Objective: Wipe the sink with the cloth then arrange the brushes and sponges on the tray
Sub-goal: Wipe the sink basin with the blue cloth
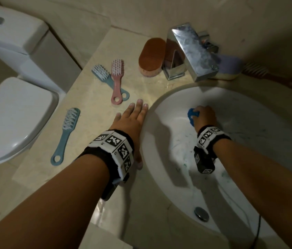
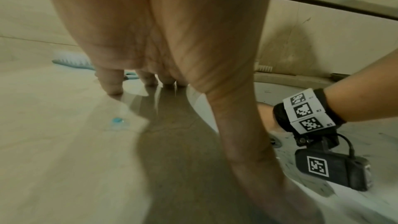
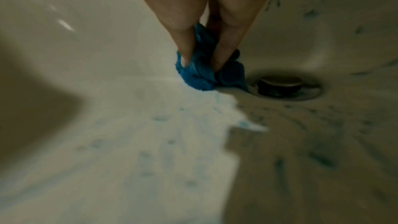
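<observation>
My right hand (image 1: 204, 116) is down in the white sink (image 1: 157, 108) and grips a bunched blue cloth (image 1: 192, 114). In the right wrist view the cloth (image 3: 200, 77) is pinched between the fingers (image 3: 183, 47) and pressed on the basin just left of the drain (image 3: 280, 83). My left hand (image 1: 134, 115) lies flat and open on the beige counter (image 1: 91, 108) beside the sink's left rim, fingertips (image 2: 112, 84) touching the stone. A blue brush (image 1: 66, 135), a pink brush (image 1: 117, 78) and a light-blue brush (image 1: 104, 76) lie on the counter. An orange sponge (image 1: 151, 56) sits by the faucet.
The chrome faucet (image 1: 190, 51) overhangs the sink's back. Behind it lie a purple sponge (image 1: 230, 65) and a red-brown brush (image 1: 267, 74). Blue-green smears mark the basin. A white toilet (image 1: 12, 119) stands left of the counter. The drain plug (image 1: 201, 213) sits near me.
</observation>
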The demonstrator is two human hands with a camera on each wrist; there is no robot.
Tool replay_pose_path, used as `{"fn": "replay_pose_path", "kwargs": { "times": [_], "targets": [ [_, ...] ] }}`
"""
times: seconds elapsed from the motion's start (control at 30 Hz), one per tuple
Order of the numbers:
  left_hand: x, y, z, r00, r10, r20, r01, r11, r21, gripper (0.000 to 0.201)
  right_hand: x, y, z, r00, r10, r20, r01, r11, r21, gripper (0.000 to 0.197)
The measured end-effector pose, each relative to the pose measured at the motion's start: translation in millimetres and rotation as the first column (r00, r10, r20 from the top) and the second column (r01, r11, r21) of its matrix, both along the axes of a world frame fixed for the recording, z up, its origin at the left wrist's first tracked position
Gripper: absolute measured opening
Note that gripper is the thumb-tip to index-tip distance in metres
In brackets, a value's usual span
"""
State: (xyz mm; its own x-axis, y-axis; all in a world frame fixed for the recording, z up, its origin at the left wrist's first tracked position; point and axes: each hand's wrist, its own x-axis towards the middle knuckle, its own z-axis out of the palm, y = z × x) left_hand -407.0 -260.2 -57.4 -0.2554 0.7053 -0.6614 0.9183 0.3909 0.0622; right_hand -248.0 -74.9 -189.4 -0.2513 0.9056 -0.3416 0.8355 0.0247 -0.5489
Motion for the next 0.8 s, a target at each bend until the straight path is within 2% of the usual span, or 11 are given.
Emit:
{"fn": "replay_pose_path", "kwargs": {
  "times": [0.03,0.1,0.13,0.2,0.23,0.33,0.43,0.57,0.63,0.7,0.8],
  "targets": [
    [-1.0,0.4,0.2,1.000,0.010,0.009,-0.010,1.000,0.000,0.166,-4.6,-4.9,4.4,1.000,0.012,0.011,-0.012,1.000,0.011,0.024],
    [-1.4,-0.5,2.0,1.000,0.010,0.010,-0.010,1.000,0.003,0.165,-21.7,-26.4,5.5,0.991,0.034,-0.129,-0.039,0.998,-0.039,0.011],
    [-1.8,0.1,2.3,1.000,0.010,0.013,-0.010,1.000,0.006,0.165,-31.6,-40.0,6.7,0.977,0.029,-0.213,-0.050,0.994,-0.093,0.012],
    [-2.3,0.1,0.9,1.000,0.004,0.003,-0.004,1.000,0.008,0.164,-40.9,-56.7,0.1,0.972,0.111,-0.207,-0.119,0.993,-0.025,0.010],
    [-3.0,0.3,-0.9,1.000,-0.002,-0.004,0.002,1.000,0.005,0.164,-40.0,-55.8,-0.9,0.969,0.096,-0.227,-0.098,0.995,0.004,0.016],
    [-2.4,-1.0,-1.2,1.000,-0.005,-0.002,0.005,1.000,0.016,0.164,-18.4,-21.6,-6.8,0.996,-0.050,-0.076,0.054,0.998,0.043,0.034],
    [-2.5,-2.2,0.0,1.000,0.008,0.015,-0.008,1.000,0.016,0.165,-5.9,-4.3,-6.3,0.980,-0.188,-0.063,0.188,0.982,0.003,0.030],
    [-1.9,-1.1,0.2,1.000,-0.002,0.008,0.002,1.000,0.018,0.164,-22.0,-21.7,5.0,0.976,-0.006,-0.216,0.036,0.990,0.134,0.023],
    [-2.1,-0.9,-0.2,1.000,-0.003,0.005,0.003,1.000,0.021,0.163,-33.9,-25.4,7.4,0.943,-0.004,-0.334,0.064,0.984,0.168,0.020],
    [-1.9,-1.7,-0.1,1.000,-0.007,0.003,0.007,1.000,0.020,0.163,-34.6,-21.8,3.2,0.918,-0.090,-0.386,0.161,0.975,0.153,0.022],
    [-2.8,-2.4,-0.6,1.000,-0.003,0.017,0.002,1.000,0.029,0.164,1.2,3.4,-11.4,0.830,-0.424,-0.363,0.477,0.876,0.067,0.027]
  ]
}}
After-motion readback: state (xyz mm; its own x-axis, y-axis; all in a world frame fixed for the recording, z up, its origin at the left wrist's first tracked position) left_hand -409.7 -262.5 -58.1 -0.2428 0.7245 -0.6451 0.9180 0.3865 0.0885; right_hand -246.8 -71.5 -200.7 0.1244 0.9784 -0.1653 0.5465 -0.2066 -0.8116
